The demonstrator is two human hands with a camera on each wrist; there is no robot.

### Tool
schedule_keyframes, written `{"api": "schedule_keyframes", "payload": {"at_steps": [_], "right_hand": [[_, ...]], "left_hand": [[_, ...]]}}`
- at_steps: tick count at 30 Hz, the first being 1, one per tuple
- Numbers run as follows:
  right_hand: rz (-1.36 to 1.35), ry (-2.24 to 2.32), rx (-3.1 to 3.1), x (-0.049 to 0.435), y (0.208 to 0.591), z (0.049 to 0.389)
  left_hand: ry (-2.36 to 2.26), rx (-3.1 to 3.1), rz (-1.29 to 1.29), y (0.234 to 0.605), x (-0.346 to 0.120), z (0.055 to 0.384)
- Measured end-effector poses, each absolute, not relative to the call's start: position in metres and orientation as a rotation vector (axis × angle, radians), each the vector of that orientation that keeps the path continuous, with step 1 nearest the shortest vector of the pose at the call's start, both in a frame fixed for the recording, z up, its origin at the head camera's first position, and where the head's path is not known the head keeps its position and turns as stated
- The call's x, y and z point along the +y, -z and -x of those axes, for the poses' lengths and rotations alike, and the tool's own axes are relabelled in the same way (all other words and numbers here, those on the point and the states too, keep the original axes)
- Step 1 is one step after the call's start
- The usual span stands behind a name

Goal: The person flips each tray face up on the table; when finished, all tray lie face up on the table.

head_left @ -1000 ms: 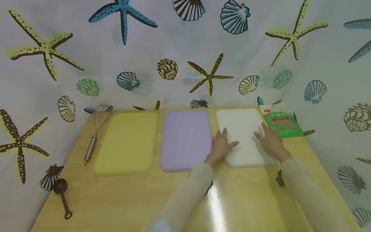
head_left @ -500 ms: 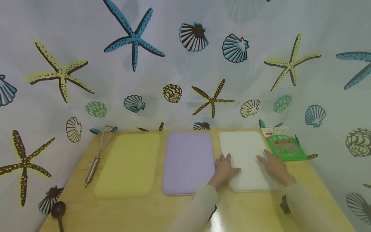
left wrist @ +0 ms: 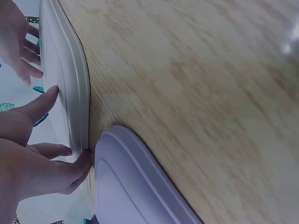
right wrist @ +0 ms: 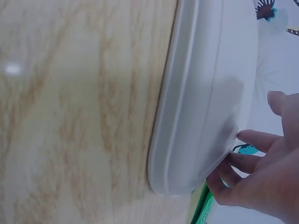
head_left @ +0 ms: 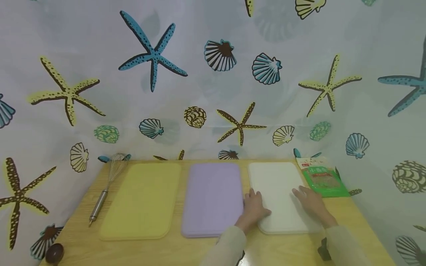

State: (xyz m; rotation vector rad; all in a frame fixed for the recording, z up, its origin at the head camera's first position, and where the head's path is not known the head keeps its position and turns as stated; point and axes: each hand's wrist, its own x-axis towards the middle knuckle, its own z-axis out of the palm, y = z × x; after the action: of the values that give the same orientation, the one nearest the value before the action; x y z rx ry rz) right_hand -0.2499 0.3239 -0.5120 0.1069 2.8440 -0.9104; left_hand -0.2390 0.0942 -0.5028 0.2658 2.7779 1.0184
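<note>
A white rectangular plastic board [head_left: 276,183] with rounded corners and a stepped rim lies flat at the right of the table. My left hand [head_left: 254,210] rests at its left side, fingertips along the edge. In the left wrist view, the thumb of the left hand [left wrist: 32,163] touches the board's top face, beside the corner of a purple board [left wrist: 124,177]. Along the opposite side is my right hand [head_left: 313,205], its fingers spread. The right wrist view shows fingertips of that hand [right wrist: 261,172] right at the board's rim, with the thumb raised away from it.
The purple board [head_left: 214,197] and a similar yellow board [head_left: 141,199] lie to the left on the wooden table [head_left: 133,253]. Beyond them are a whisk [head_left: 99,205] and a dark brown scoop [head_left: 54,252]. A green packet [head_left: 324,181] lies at back right against the patterned cloth [head_left: 199,88].
The head view has tilted up, so the table sits lower and the scoop's handle is out of frame. Both hands stay at the white board's sides; the boards keep their places.
</note>
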Motion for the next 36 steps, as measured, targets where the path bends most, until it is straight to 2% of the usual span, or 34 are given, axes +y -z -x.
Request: {"api": "schedule_keyframes", "payload": {"at_steps": [21, 30, 36], "right_hand": [[-0.176, 1.217, 2.753, 0.340, 0.470, 0.251], [-0.002, 1.152, 2.968, 0.355, 0.455, 0.259], [-0.065, 1.208, 2.830, 0.356, 0.450, 0.262]], "left_hand": [[-1.068, 2.693, -0.276, 0.495, 0.084, 0.239], [-1.091, 2.664, -0.418, 0.497, 0.076, 0.244], [-1.136, 2.664, -0.417, 0.504, 0.072, 0.245]]}}
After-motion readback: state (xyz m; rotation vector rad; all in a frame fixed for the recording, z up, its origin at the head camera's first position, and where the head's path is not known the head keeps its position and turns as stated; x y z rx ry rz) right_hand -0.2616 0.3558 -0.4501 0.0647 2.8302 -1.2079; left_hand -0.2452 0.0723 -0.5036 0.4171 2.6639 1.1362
